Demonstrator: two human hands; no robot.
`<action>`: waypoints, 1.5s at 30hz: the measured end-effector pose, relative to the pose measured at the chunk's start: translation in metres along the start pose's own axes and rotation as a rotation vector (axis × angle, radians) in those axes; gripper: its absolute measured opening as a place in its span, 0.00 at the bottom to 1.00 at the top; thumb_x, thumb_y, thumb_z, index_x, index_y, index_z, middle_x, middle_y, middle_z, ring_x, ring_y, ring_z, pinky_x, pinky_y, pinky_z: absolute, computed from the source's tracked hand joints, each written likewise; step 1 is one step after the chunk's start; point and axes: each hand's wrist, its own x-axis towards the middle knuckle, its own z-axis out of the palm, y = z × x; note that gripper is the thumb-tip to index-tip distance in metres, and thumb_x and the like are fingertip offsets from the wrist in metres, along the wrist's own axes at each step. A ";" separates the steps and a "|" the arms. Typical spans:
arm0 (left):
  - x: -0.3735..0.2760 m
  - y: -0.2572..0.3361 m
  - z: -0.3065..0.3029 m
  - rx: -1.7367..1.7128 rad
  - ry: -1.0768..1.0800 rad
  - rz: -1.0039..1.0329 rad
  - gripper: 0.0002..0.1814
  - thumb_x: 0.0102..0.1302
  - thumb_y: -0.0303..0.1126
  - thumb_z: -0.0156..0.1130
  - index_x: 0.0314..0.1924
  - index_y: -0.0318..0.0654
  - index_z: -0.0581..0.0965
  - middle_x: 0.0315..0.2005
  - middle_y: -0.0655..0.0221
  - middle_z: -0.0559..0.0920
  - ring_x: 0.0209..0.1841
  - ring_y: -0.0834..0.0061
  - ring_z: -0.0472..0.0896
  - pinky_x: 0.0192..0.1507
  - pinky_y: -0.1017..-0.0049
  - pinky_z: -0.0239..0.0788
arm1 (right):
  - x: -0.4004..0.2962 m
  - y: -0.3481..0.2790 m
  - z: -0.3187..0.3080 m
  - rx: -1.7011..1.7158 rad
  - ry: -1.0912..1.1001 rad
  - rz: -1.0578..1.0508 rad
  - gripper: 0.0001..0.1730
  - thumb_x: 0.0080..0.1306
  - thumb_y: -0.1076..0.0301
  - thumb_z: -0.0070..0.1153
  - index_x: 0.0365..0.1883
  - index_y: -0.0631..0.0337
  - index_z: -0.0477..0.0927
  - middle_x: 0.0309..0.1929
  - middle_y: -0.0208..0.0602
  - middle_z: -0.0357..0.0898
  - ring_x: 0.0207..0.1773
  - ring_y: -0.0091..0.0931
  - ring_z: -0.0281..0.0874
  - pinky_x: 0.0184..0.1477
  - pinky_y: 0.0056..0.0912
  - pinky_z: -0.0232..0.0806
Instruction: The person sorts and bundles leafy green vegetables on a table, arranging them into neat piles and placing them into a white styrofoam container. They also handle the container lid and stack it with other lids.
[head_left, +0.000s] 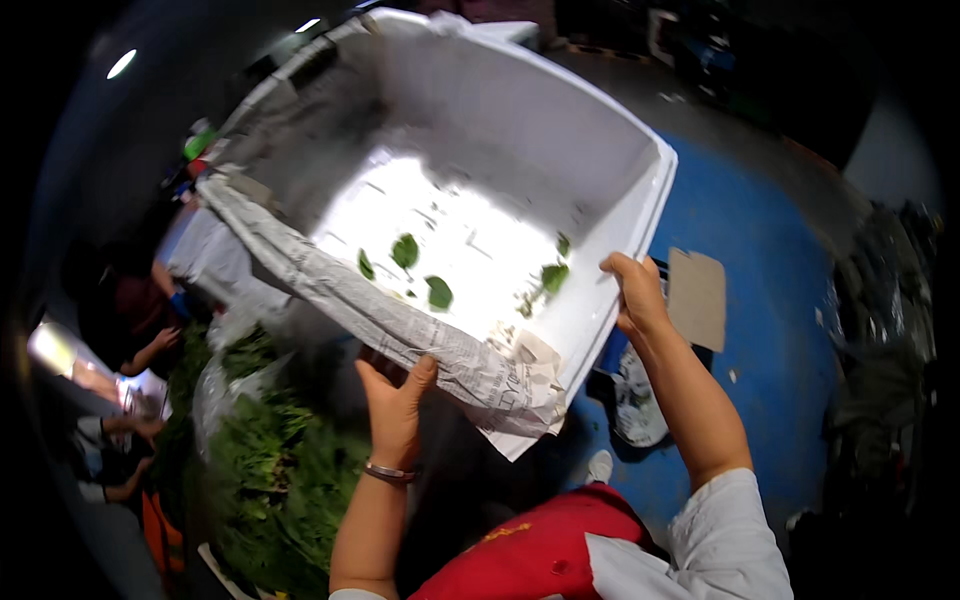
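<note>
A large white foam box is held up in front of me, tilted so that I look into it. My left hand grips its near wall, thumb over the rim, where a sheet of printed newspaper is folded over the edge. My right hand grips the right rim, with the thumb on the inner side. Several loose green leaves and small crumbs of debris lie on the brightly lit bottom. The fingers under the box are hidden.
A heap of leafy greens with clear plastic lies at lower left. Beyond it, other people's hands are near greens. On the blue floor at right are a cardboard piece and a bin-like container with newspaper.
</note>
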 end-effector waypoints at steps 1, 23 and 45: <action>0.006 -0.020 -0.016 0.094 -0.050 0.038 0.32 0.61 0.37 0.67 0.59 0.37 0.60 0.48 0.67 0.73 0.47 0.76 0.74 0.48 0.75 0.69 | -0.007 0.017 -0.003 -0.008 0.040 -0.044 0.13 0.52 0.78 0.52 0.37 0.70 0.70 0.32 0.40 0.72 0.32 0.30 0.75 0.33 0.34 0.73; 0.256 -0.284 -0.114 0.236 -0.518 -0.094 0.11 0.54 0.22 0.56 0.25 0.40 0.62 0.18 0.76 0.66 0.20 0.87 0.61 0.21 0.81 0.56 | -0.070 0.154 -0.025 -1.425 0.845 -0.696 0.45 0.49 0.80 0.50 0.69 0.70 0.52 0.70 0.57 0.51 0.73 0.48 0.47 0.71 0.40 0.45; 0.325 -0.649 -0.040 0.678 -0.474 -0.654 0.23 0.56 0.35 0.64 0.48 0.29 0.72 0.44 0.48 0.77 0.46 0.53 0.77 0.51 0.64 0.67 | 0.017 0.105 -0.007 -1.899 0.829 -0.602 0.43 0.49 0.87 0.46 0.68 0.69 0.56 0.68 0.53 0.58 0.69 0.42 0.58 0.68 0.37 0.53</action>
